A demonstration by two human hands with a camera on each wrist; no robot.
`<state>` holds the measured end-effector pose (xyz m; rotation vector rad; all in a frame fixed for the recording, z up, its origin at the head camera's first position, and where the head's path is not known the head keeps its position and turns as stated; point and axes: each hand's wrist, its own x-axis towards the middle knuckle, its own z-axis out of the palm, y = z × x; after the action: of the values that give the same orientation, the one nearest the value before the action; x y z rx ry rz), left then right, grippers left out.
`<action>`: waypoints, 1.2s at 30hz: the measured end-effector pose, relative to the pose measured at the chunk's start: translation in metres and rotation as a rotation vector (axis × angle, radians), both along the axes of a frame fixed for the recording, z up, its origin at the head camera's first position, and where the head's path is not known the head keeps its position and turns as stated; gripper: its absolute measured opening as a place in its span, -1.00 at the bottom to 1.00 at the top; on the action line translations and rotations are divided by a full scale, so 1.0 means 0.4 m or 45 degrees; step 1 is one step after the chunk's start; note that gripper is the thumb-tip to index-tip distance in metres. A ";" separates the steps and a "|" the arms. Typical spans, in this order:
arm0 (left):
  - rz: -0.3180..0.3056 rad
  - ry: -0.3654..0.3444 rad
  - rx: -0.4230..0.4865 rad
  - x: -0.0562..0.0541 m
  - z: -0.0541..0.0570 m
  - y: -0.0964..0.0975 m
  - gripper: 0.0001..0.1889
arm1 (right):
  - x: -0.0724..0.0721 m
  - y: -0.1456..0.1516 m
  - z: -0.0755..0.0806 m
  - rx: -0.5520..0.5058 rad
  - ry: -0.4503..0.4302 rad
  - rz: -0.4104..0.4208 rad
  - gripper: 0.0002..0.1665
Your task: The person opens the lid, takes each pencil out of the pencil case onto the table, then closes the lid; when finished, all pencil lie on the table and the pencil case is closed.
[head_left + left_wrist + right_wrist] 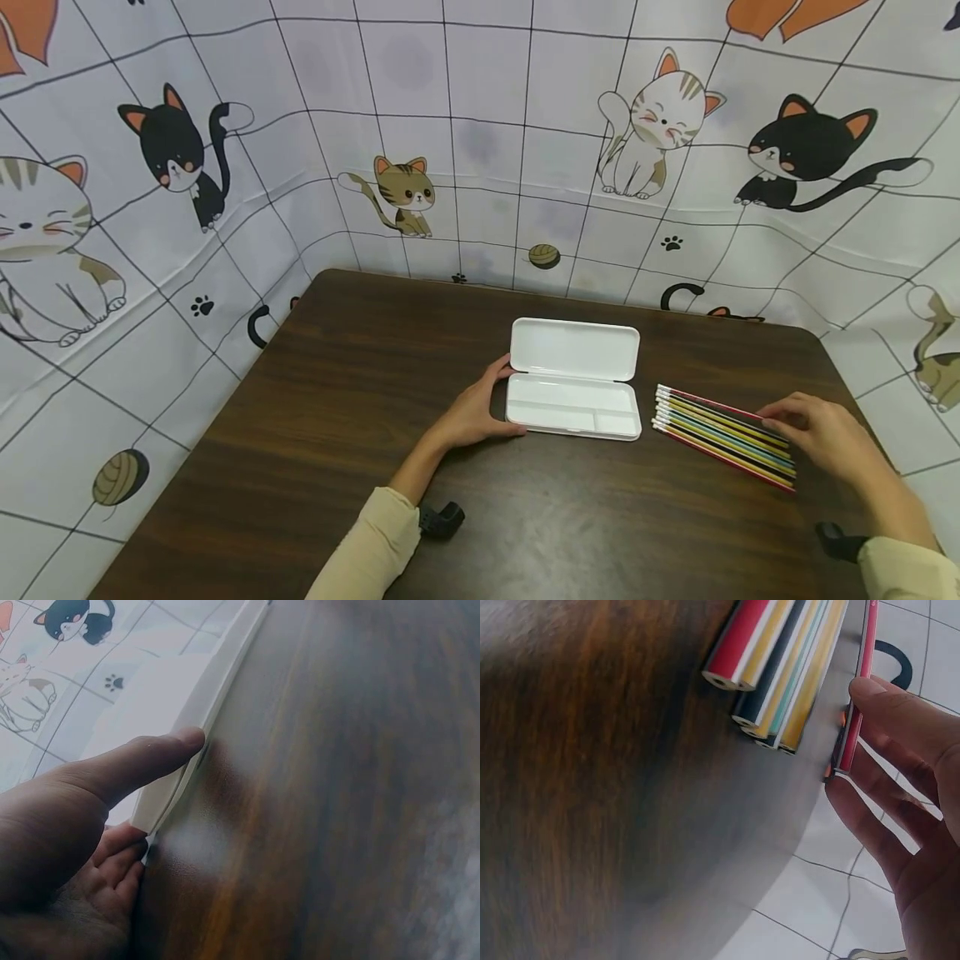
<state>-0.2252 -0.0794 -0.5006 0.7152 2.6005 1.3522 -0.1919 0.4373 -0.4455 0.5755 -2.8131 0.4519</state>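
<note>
A white pencil case point(573, 421) lies with its lid point(574, 348) laid back and its shallow compartments showing. At its left end my left hand point(472, 410) grips it, the thumb point(169, 754) along the front edge and the fingers round toward the hinge side. To the right, my right hand point(813, 429) pinches the end of a red pencil point(859, 690) between thumb and fingers. That pencil slants up from the far side of a row of striped pencils point(723, 437), whose white erasers point toward the case.
Everything lies on a dark brown wooden table point(360, 375) with rounded corners. A white cloth point(480, 192) with cat drawings and a grid hangs behind and at both sides. Dark camera straps point(442, 521) sit on both wrists below light sleeves.
</note>
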 end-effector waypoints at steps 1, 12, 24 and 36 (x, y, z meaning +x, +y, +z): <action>0.001 -0.002 0.003 0.000 0.000 0.000 0.25 | -0.002 0.000 -0.003 0.009 -0.014 -0.010 -0.82; 0.012 -0.012 0.000 0.002 0.000 0.002 0.25 | -0.001 0.001 -0.023 0.083 -0.082 -0.039 -0.82; 0.025 -0.013 0.002 0.004 0.005 -0.004 0.25 | -0.056 -0.168 0.044 0.021 -0.215 -0.045 -0.68; 0.001 0.029 0.019 0.004 0.001 -0.004 0.25 | -0.176 -0.440 0.091 -0.081 0.050 0.069 -0.55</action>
<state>-0.2236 -0.0811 -0.5003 0.7358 2.6111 1.3733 -0.2625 0.2615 -0.4090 0.6412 -2.7408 0.5326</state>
